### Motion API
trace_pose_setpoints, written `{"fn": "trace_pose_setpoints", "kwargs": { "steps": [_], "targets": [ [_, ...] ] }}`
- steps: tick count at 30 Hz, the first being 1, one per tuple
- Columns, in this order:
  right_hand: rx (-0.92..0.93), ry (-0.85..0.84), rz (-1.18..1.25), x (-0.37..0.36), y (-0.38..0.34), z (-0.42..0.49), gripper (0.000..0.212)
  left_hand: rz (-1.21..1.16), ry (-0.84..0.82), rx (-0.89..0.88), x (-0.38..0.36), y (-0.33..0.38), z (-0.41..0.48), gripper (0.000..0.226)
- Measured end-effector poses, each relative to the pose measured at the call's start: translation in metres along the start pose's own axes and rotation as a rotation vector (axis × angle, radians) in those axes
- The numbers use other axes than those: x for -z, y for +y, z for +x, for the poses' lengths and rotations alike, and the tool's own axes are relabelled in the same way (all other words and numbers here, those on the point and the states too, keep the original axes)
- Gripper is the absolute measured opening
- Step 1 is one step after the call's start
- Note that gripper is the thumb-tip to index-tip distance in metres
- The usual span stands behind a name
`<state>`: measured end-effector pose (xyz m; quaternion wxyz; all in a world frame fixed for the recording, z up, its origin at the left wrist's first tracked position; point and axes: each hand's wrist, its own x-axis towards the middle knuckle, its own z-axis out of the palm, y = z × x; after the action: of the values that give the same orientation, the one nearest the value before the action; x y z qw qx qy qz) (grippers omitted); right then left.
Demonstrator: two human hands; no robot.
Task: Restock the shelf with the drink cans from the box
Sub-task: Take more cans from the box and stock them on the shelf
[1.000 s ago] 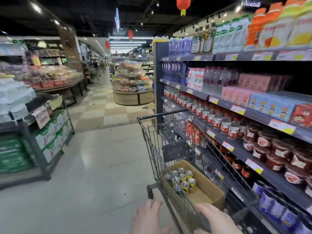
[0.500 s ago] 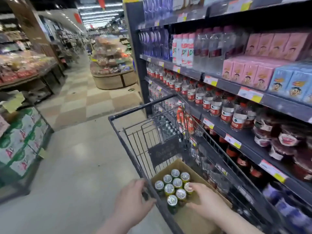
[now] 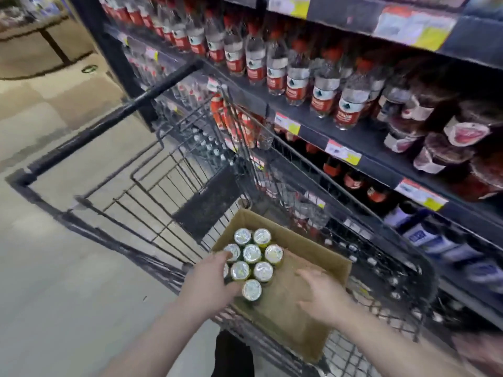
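An open cardboard box lies in the wire shopping cart. Several drink cans with silver tops stand upright in its far left part. My left hand reaches into the box from the left, fingers against the nearest cans; whether it grips one I cannot tell. My right hand hovers open over the bare cardboard floor, to the right of the cans. The shelf runs along the cart's right side.
Red-labelled water bottles fill the shelf level above the cart. Dark jars stand at the right, and more bottles on lower levels. Yellow and white price tags line the shelf edges. The aisle floor lies to the left.
The view has tilted down and closer to the cart. My left hand moved from the cart rim into the box beside the cans. My right hand shifted right, off the cans.
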<state>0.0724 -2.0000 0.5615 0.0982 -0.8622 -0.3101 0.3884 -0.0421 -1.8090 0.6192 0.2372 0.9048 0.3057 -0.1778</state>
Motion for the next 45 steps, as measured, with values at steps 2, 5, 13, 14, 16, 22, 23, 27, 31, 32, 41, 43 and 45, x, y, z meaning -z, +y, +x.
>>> {"fn": "trace_pose_setpoints", "kwargs": {
  "steps": [2,5,13,14,16,22,23,27,31,32,41,43,45],
  "targets": [
    [-0.059,-0.029,0.037,-0.015,-0.005,0.018,0.066,0.044,-0.045,-0.036,0.0,-0.015,0.034,0.06],
    [-0.108,-0.069,0.113,-0.039,-0.011,0.046,0.062,0.027,-0.076,-0.092,0.0,-0.033,0.08,0.05],
    [-0.094,-0.1,0.204,-0.117,-0.002,0.128,0.073,-0.137,-0.144,-0.12,-0.037,-0.038,0.17,0.053],
    [-0.096,-0.114,0.207,-0.126,0.001,0.138,0.076,-0.174,-0.146,-0.119,-0.042,-0.039,0.175,0.052],
    [-0.105,-0.137,0.239,-0.145,0.008,0.154,0.082,-0.233,-0.156,-0.103,-0.05,-0.04,0.18,0.048],
    [-0.103,-0.1,0.303,-0.188,0.02,0.181,0.091,-0.319,-0.126,-0.128,-0.042,-0.033,0.183,0.04],
    [-0.102,-0.075,0.299,-0.193,0.021,0.182,0.092,-0.313,-0.113,-0.135,-0.04,-0.032,0.182,0.042],
    [-0.107,0.004,0.299,-0.207,0.018,0.183,0.094,-0.262,-0.12,-0.155,-0.041,-0.029,0.18,0.046],
    [-0.064,0.076,0.311,-0.211,0.019,0.181,0.087,-0.268,-0.127,-0.138,-0.043,-0.029,0.18,0.045],
    [-0.05,0.07,0.327,-0.208,0.022,0.18,0.084,-0.271,-0.129,-0.133,-0.044,-0.029,0.181,0.043],
    [-0.15,0.218,0.663,-0.154,0.033,0.142,0.078,-0.114,-0.366,-0.147,-0.055,-0.038,0.186,0.062],
    [-0.127,0.287,0.769,-0.126,0.027,0.135,0.068,-0.071,-0.452,-0.176,-0.057,-0.041,0.187,0.078],
    [-0.075,0.338,0.84,-0.095,0.015,0.13,0.06,-0.063,-0.532,-0.23,-0.057,-0.043,0.186,0.102]
  ]
}}
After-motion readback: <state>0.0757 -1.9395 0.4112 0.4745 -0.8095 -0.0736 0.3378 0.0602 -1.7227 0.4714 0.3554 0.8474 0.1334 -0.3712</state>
